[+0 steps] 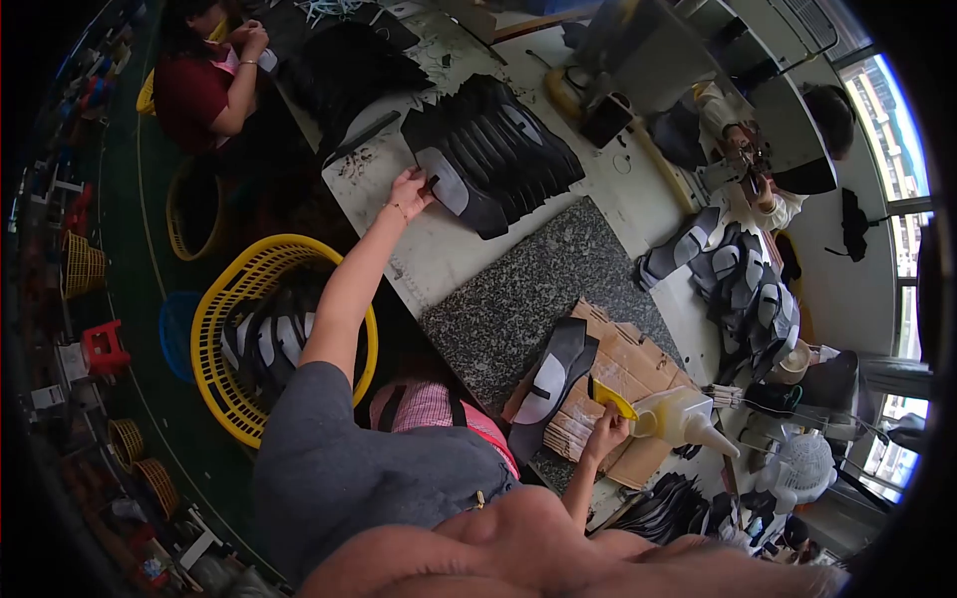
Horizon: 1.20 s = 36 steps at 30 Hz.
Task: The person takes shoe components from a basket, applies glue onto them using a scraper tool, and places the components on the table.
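On the left, my left hand [410, 193] reaches across the table, its fingers closed on the near edge of a black shoe sole [454, 183] with a grey patch. This sole lies at the front of a row of stacked black soles [508, 135]. My right hand [606, 433] grips a yellow brush [614, 400], whose dark end points toward the cardboard. Another black sole with a pale grey patch [546, 383] rests on the cardboard [618, 364], left of the brush. Close to my right hand is a translucent plastic bottle [680, 419] with a spout, lying tilted.
A speckled stone slab [538, 274] lies under the cardboard. A yellow basket [224, 399] holding soles stands left of me. Patched soles [743, 284] are heaped at right, near a co-worker's hands [763, 194]. Another person [204, 90] sits at upper left.
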Tool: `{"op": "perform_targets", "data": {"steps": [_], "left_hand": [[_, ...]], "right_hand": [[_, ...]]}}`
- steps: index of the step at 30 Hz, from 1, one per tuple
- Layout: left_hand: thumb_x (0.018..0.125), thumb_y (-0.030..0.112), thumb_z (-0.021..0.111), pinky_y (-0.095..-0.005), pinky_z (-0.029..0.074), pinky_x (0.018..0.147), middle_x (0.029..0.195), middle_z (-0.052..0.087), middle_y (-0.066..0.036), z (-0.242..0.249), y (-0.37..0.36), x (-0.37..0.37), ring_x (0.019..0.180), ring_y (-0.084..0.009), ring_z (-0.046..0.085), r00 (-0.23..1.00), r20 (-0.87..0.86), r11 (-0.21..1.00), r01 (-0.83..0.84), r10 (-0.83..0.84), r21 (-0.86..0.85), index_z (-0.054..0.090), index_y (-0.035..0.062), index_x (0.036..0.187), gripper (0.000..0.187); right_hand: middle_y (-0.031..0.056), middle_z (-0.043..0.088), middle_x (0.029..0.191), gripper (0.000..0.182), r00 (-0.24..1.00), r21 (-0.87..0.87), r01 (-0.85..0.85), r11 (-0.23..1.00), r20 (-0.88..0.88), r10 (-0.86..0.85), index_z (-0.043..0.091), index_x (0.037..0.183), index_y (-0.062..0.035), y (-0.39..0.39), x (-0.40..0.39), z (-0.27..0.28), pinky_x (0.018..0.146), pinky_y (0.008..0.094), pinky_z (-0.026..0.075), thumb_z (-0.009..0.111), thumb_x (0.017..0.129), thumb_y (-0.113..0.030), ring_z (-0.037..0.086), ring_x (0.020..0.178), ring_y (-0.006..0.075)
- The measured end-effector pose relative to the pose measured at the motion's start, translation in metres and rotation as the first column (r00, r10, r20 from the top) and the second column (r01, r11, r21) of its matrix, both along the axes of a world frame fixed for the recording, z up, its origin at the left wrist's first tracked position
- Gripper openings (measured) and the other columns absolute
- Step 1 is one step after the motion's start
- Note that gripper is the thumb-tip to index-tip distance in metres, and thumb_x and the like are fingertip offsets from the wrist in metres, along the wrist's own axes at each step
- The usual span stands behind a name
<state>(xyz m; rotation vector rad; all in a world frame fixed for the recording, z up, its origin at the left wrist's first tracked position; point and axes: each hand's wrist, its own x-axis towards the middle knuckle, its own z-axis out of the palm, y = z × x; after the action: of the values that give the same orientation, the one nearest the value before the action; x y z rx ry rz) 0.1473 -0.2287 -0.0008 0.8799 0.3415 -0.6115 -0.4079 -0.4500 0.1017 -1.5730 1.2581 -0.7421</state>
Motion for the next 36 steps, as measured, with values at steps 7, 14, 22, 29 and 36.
{"op": "perform_targets", "data": {"steps": [7,14,22,29,36], "left_hand": [[0.085,0.002,0.061,-0.0437,0.054,0.062,0.096,0.060,-0.009,-0.013,-0.043,0.022,0.079,-0.0224,0.061,0.991,0.002,0.881,-0.117,0.130,0.459,0.052,0.0010,0.111,0.027],[0.091,-0.001,0.048,-0.0421,0.058,0.071,0.093,0.064,-0.014,-0.058,-0.009,0.083,0.075,-0.0249,0.063,0.990,-0.099,0.827,0.138,-0.100,0.545,0.058,-0.0035,0.099,0.013],[0.079,0.008,0.065,-0.0358,0.048,0.077,0.107,0.060,-0.012,-0.055,-0.003,0.054,0.091,-0.0211,0.058,0.929,0.366,0.599,-0.264,-0.052,0.756,0.053,-0.0004,0.117,0.041],[0.085,0.021,0.070,-0.0199,0.046,0.063,0.087,0.062,-0.005,0.068,-0.050,-0.290,0.074,-0.0069,0.057,0.551,0.110,0.485,0.601,-0.827,0.636,0.051,-0.0029,0.118,0.045],[0.084,0.021,0.070,-0.0233,0.047,0.076,0.103,0.064,-0.008,0.064,-0.063,-0.376,0.091,-0.0108,0.059,0.457,0.025,0.408,0.765,-0.889,0.498,0.058,-0.0037,0.113,0.040]], "right_hand": [[0.0059,0.065,0.090,0.017,0.988,-0.036,0.150,0.988,-0.017,-0.151,0.061,0.103,0.0069,0.013,-0.034,0.005,0.073,0.0245,0.047,0.057,0.092,-0.006,0.059,0.079,0.0111],[0.0059,0.064,0.079,0.017,0.802,-0.340,0.494,0.800,-0.178,-0.571,0.062,0.098,0.0036,-0.003,-0.089,0.023,0.061,0.0283,0.044,0.061,0.091,-0.012,0.055,0.067,0.0112],[0.0118,0.060,0.069,0.019,0.725,-0.541,0.265,0.798,-0.434,-0.535,0.065,0.088,0.0004,-0.034,-0.089,0.009,0.059,0.0387,0.044,0.060,0.089,-0.018,0.058,0.062,0.0281],[0.0080,0.064,0.068,0.021,0.962,-0.080,0.264,0.961,0.092,-0.256,0.065,0.085,0.0050,0.001,-0.038,-0.007,0.055,0.0285,0.042,0.062,0.089,-0.016,0.051,0.059,0.0091],[0.0082,0.064,0.091,0.010,0.951,-0.434,-0.261,0.862,-0.270,0.152,0.064,0.090,-0.0098,-0.029,0.085,-0.004,0.061,0.0430,0.046,0.058,0.085,-0.016,0.061,0.074,0.0340]]}}
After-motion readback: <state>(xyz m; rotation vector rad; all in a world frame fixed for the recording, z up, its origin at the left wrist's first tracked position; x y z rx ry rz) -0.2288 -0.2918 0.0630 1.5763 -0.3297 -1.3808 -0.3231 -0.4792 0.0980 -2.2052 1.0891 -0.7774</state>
